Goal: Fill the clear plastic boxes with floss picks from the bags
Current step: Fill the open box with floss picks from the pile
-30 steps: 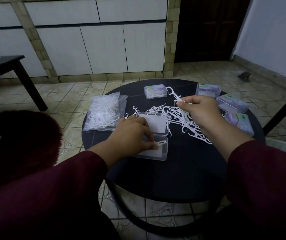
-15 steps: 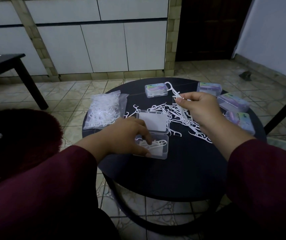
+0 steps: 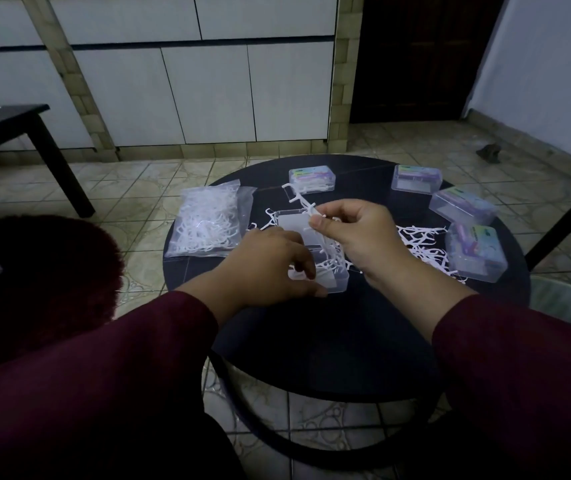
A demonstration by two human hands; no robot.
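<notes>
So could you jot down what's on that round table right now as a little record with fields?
Open box: clear plastic box near centre, lid open, a few picks inside
Left hand: fingers resting on the open box
Right hand: pinches floss picks above it
Bag: left, full of picks
Loose picks: scattered right of centre
Closed boxes: four along the far and right edge

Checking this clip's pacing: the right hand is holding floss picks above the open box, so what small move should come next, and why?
Probably lower the right hand and drop its pinched floss picks into the open clear box. The left hand is on that box's near edge, the box holds only a few picks, and its lid is open.
</notes>
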